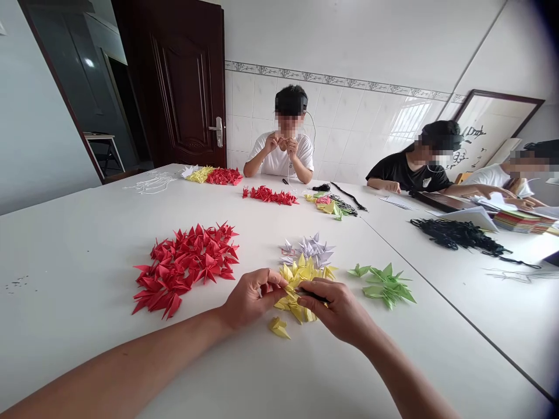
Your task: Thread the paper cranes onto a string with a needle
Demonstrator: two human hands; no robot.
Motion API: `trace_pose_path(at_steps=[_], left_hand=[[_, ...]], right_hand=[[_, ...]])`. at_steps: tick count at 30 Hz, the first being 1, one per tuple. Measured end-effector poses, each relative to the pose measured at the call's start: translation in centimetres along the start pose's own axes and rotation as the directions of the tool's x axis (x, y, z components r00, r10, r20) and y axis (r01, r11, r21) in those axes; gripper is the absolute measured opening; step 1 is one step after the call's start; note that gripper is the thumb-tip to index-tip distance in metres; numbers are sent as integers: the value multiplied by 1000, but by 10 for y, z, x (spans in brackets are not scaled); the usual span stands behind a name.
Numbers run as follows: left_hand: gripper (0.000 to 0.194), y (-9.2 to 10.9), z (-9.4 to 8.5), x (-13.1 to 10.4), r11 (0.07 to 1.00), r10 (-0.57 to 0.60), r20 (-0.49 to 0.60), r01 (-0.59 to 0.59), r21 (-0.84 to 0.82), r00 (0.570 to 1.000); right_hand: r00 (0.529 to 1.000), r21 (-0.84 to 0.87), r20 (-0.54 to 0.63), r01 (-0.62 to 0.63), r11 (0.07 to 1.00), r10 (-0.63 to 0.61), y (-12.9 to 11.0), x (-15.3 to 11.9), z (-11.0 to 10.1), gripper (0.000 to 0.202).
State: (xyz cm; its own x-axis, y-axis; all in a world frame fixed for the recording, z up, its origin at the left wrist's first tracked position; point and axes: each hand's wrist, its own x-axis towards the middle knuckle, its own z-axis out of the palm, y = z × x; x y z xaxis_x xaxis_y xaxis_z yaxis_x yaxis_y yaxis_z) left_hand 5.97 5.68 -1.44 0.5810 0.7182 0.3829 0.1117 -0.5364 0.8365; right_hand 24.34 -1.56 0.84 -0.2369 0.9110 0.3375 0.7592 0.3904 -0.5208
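The left grip (251, 298) is pinched, thumb and forefinger, on a yellow folded paper (291, 291). The right grip (338, 302) is closed around a slim black tool (315, 295), its fingertips close to that same paper. Both grips are low over the surface (236, 378).

Directly beneath and just beyond them spreads a yellow pile (305, 270) of pointed folded papers; one loose yellow piece (279, 327) lies just on the near side. Past the yellow pile, touching it, is a pale lilac-white cluster (315, 250). To the right of the grips sits a smaller green group (388, 286), and to the left a broad red pile (187, 265).

Farther out, straight ahead, are a row of red pieces (273, 195) and a person in a white top (279, 154), hands raised near the chin. Ahead and to the right lie a mixed-colour bunch (327, 203) and a tangle of black cords (456, 233), with a person in a black top (414, 169) behind. White strings (151, 182) lie far to the left.
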Motion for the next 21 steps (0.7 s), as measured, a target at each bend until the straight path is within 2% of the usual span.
trace_pose_path(at_steps=[11, 21], left_hand=[[8, -3, 1, -1, 1000, 12, 10, -12, 9, 1000], [9, -1, 1, -1, 1000, 0, 19, 0, -7, 1000]], right_hand=[[999, -23, 38, 1, 1000, -1, 0, 0, 3, 26], [999, -38, 32, -1, 999, 2, 1, 0, 4, 25]])
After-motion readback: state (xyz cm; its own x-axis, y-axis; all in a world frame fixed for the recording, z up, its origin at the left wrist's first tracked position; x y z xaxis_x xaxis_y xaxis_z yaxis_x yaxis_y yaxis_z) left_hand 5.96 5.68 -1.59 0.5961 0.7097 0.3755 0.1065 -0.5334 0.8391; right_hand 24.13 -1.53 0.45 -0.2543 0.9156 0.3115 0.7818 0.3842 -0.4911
